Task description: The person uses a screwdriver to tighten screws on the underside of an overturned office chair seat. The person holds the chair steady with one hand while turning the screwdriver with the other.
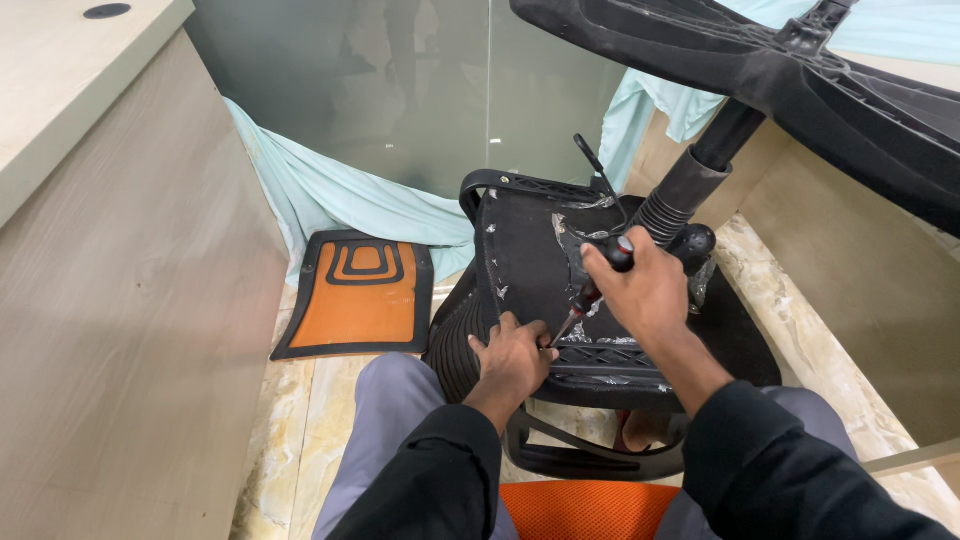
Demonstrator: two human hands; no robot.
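At picture centre, an upturned black chair seat [530,260]. The right hand [645,290] wraps fingers around a screwdriver [592,290] pointing toward seven o'clock; the left hand [512,358], fingers curled, apparently steadies its tip.

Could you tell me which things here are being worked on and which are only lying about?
In use:
right hand gripping the screwdriver
left hand steadying the upturned chair seat
chair column

Lying about:
orange back panel on the floor
pale blue cloth
wooden desk
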